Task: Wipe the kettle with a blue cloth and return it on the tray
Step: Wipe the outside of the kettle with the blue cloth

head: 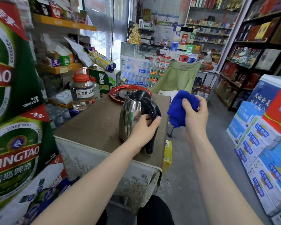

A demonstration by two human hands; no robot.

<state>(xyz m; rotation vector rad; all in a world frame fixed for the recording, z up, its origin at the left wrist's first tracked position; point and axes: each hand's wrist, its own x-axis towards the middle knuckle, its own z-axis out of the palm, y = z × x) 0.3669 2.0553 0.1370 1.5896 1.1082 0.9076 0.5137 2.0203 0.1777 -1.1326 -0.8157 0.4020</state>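
Note:
A steel kettle (130, 114) with a black lid and handle stands on the brown table (94, 120), near its right edge. My left hand (144, 129) grips the kettle's black handle. My right hand (195, 109) holds a bunched blue cloth (180, 108) in the air to the right of the kettle, apart from it. Behind the kettle, at the table's far end, lies a red tray (113, 92) with the black kettle base (122, 95) on it.
A clear jug with a red cap (82, 93) stands left of the tray. Beer cartons (15, 111) are stacked on the left, blue cartons (263, 143) on the right. A green folding chair (177, 75) is behind the table. Grey floor lies to the right.

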